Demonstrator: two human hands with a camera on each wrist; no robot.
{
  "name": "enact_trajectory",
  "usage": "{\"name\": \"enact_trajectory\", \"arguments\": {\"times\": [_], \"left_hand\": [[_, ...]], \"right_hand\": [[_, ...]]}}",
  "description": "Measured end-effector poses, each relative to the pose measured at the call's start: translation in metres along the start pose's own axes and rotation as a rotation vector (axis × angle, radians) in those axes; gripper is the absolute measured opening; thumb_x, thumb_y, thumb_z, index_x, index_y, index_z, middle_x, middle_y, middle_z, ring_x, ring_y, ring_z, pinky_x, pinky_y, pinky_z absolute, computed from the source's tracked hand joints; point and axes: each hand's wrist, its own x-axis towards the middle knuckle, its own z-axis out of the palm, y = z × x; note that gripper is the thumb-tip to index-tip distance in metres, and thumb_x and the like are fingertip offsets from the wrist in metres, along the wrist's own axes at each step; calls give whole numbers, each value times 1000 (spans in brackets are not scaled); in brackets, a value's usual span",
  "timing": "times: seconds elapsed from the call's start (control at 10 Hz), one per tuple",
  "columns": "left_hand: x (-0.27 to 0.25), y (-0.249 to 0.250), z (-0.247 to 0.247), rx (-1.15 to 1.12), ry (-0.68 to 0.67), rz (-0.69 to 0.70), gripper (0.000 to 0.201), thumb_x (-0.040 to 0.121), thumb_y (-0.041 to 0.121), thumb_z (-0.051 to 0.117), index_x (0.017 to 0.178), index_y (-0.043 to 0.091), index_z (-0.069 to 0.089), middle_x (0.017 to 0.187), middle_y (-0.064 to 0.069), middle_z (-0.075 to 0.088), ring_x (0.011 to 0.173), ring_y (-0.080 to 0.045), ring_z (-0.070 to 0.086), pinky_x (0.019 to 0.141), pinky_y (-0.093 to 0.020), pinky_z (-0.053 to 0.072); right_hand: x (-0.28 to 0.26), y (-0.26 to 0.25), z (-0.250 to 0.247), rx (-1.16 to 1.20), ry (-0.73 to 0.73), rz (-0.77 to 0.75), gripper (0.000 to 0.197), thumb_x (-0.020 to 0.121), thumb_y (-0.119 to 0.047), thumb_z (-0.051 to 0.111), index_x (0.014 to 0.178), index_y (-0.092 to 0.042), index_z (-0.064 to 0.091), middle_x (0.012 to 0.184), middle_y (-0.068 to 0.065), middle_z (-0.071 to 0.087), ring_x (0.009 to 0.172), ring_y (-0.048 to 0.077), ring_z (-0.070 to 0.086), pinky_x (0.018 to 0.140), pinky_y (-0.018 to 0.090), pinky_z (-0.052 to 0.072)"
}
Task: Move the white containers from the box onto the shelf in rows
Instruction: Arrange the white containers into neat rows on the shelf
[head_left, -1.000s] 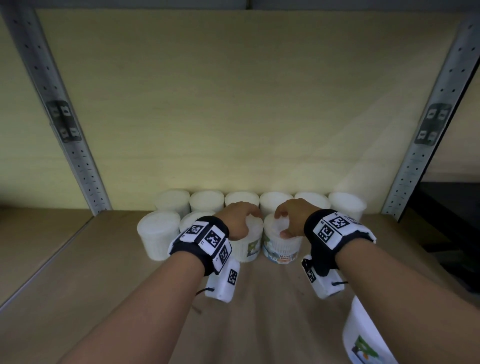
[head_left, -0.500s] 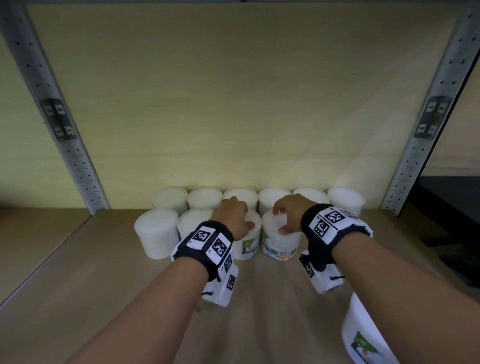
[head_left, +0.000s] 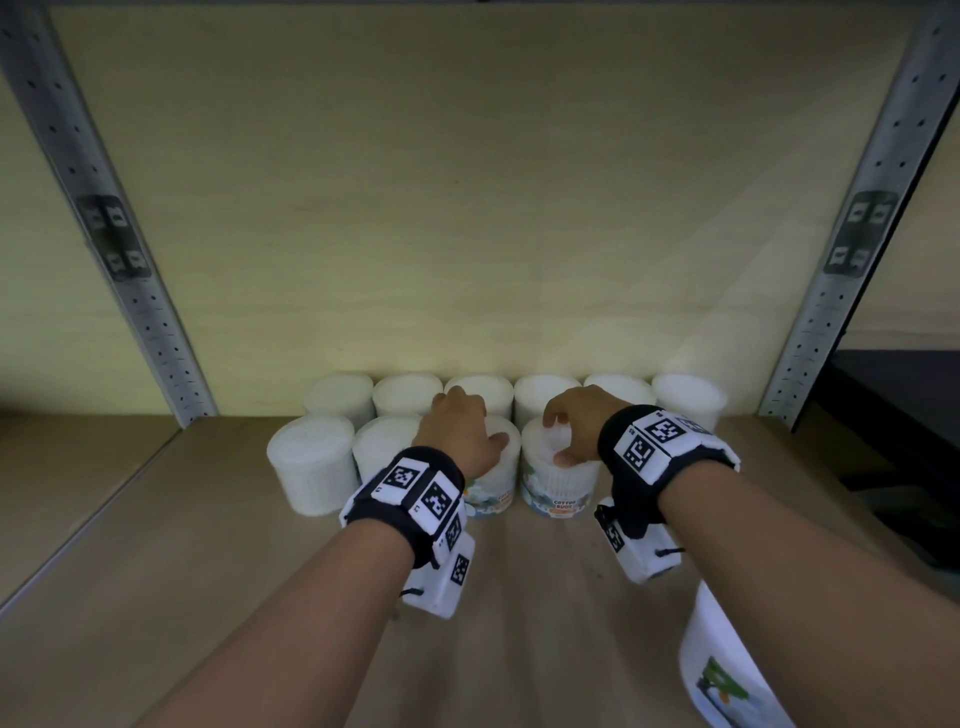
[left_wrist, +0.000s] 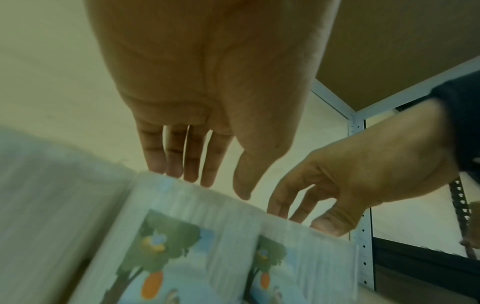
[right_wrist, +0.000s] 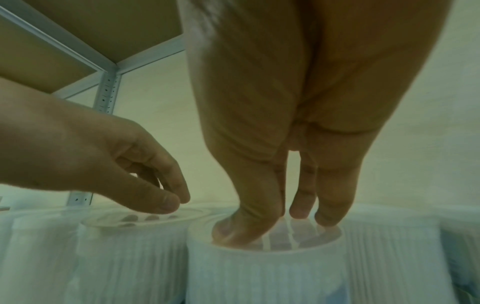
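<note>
Watching from the side, the thing I'd worry about is a domino effect. These tubs are packed shoulder to shoulder, so if either hand drags sideways while letting go, the neighbours could get nudged out of line or tipped. They look light, so I reckon it wouldn't take much. There's also another white tub right at the near edge by the right forearm, and a careless pull-back of that arm could knock it off.

The left hand hangs over the third tub in the front row, fingers extended with the tips right at its lid; from the left wrist view I'd call it loose rather than gripping. The right hand has thumb and fingertips curled onto the top of the round white ribbed plastic container with the cartoon label, pinching at the recessed lid.

Both containers sit on the light wooden shelf board, fourth and third in a front row that starts on the left, pressed against a full back row of six white tubs along the wall. The containers are see-through-ish white cylinders with vertical ribbing, packed with something white; the label shows a tree and something orange, with "COTTON" readable from the head view.
</note>
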Motion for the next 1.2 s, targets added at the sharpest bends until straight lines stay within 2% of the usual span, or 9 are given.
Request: {"name": "enact_trajectory", "arguments": {"times": [0.1,0.2,0.5,0.7,1.2], "left_hand": [[0,-1,4,17,-4,-7,51,89,45,56,124,8,52,129,-12,46,122,-27,43,100,-41,42],[2,-2,2,5,-30,2,52,88,44,58,126,7,52,131,-12,46,122,-27,43,101,-40,42],[3,-5,-8,-76,-148,56,49,90,28,62,135,15,48,141,-5,45,131,-25,42,108,-36,37],[1,-5,-10,-82,-165,83,47,90,20,61,136,17,49,142,-3,47,131,-23,44,107,-33,37],[-7,-1,-10,-111,-168,79,48,91,15,59,138,15,47,144,-5,46,131,-23,45,109,-31,36]], "right_hand": [[0,0,1,1,4,-3,55,82,-28,72,131,-15,51,136,6,50,126,23,46,100,29,38],[-1,0,1,7,6,-1,55,82,-27,72,131,-15,52,135,6,50,125,23,47,100,29,38],[-2,0,1,21,8,0,55,82,-27,71,132,-15,51,136,6,50,126,22,46,101,29,38],[-3,0,0,21,3,5,55,83,-27,71,132,-15,51,136,6,49,127,23,45,102,29,37],[-12,-6,0,28,-32,44,57,85,-28,68,137,-16,47,140,7,46,126,24,49,103,32,41]]}}
